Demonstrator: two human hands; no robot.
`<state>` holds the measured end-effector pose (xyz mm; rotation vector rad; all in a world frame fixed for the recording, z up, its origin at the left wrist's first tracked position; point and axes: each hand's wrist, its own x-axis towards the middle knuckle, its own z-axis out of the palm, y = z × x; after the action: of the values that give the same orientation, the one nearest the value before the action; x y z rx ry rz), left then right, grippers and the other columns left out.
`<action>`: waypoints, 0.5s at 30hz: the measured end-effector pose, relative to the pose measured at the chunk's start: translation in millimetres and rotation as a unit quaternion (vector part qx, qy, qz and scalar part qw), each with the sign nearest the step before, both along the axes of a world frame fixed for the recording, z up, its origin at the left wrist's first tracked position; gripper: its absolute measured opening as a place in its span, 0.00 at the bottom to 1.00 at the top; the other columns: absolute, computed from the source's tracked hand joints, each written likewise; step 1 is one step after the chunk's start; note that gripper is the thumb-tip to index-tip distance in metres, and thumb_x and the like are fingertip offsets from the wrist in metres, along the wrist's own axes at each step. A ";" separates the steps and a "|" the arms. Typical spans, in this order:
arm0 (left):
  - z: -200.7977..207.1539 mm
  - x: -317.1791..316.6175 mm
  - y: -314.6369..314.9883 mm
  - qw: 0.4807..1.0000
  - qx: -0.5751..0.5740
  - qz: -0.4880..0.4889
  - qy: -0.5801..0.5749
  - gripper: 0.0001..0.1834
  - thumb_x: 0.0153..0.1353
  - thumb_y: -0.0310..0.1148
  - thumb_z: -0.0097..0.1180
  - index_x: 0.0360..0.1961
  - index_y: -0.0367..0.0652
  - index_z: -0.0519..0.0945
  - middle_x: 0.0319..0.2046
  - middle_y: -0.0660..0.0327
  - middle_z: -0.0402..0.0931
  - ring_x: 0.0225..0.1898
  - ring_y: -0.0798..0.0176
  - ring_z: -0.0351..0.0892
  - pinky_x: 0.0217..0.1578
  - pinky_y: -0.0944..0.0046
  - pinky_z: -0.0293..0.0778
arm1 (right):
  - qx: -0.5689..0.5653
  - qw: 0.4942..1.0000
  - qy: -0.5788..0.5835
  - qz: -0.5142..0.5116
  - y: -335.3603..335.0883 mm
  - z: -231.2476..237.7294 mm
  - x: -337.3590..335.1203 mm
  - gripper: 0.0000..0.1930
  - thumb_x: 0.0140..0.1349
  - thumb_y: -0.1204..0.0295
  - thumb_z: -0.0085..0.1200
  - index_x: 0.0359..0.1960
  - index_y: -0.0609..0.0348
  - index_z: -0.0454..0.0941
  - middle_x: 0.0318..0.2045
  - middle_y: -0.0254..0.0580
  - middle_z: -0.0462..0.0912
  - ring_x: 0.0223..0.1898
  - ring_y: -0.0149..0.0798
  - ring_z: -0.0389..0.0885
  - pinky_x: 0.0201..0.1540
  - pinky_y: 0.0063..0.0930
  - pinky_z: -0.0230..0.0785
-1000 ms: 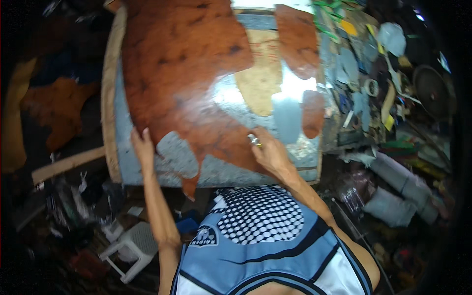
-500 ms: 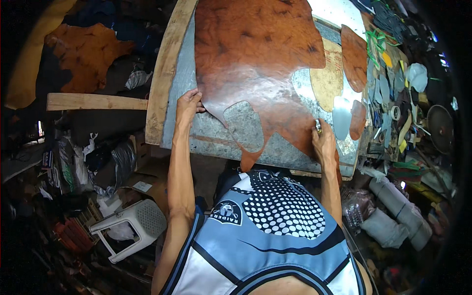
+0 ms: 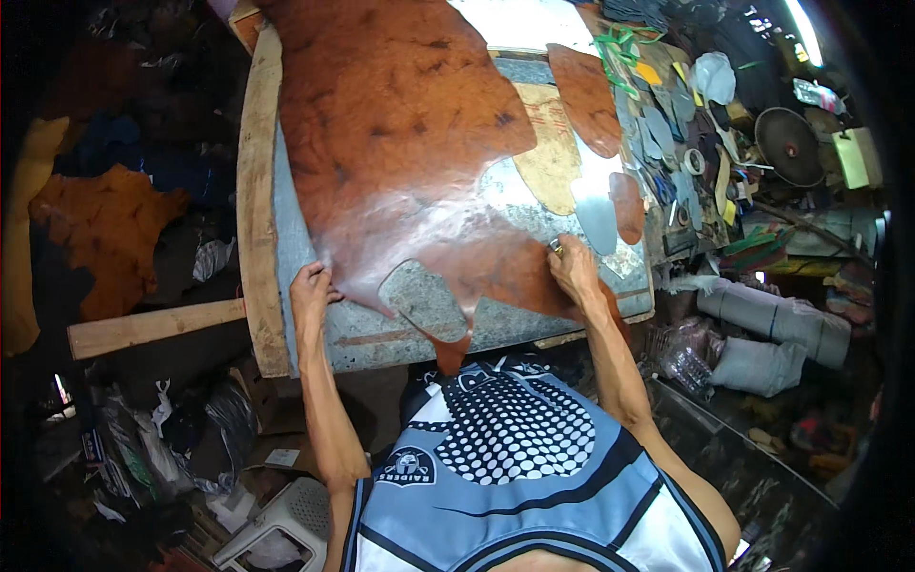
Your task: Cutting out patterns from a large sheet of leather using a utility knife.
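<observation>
A large brown mottled leather hide (image 3: pixel 400 124) lies over the table, glossy near its front, with a rounded hole cut through it and a narrow strip hanging past the table's edge. My left hand (image 3: pixel 313 294) is closed on the hide's left front edge, thumb and fingers pinching it. My right hand (image 3: pixel 575 272) rests closed at the hide's right side, with a small shiny thing at its fingertips, mostly hidden. Beyond the right hand lie a grey oval piece (image 3: pixel 597 214), a tan template-like piece (image 3: pixel 548 143) and two brown leather pieces, one long (image 3: pixel 583 100) and one small (image 3: pixel 628 208).
The metal-topped table (image 3: pixel 381 348) has a wooden border (image 3: pixel 259 210) at left, where a plank (image 3: pixel 157 327) sticks out. Scraps and a tape roll (image 3: pixel 693 162) crowd the right side. A white plastic stool (image 3: pixel 286 524) stands lower left; wrapped rolls (image 3: pixel 772 319) lie at right.
The view has turned, so the table and hide appear shifted left and tilted. Both hands keep about the same places at the hide's edges.
</observation>
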<state>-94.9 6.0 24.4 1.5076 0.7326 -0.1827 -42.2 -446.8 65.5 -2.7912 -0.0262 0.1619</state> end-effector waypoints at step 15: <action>25.0 -131.3 82.1 0.973 0.214 0.024 0.089 0.13 0.65 0.29 0.56 0.49 0.35 0.75 0.28 0.65 0.76 0.24 0.74 0.72 0.19 0.73 0.68 | 0.119 0.963 0.197 0.136 24.7 54.3 -57.9 0.11 0.54 0.68 0.56 0.34 0.62 0.79 0.29 0.58 0.82 0.33 0.60 0.82 0.37 0.52 0.74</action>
<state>-226.2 88.1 49.4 1.8966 0.9968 -0.1289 -100.2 -422.0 119.8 -2.4560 -0.3104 0.7287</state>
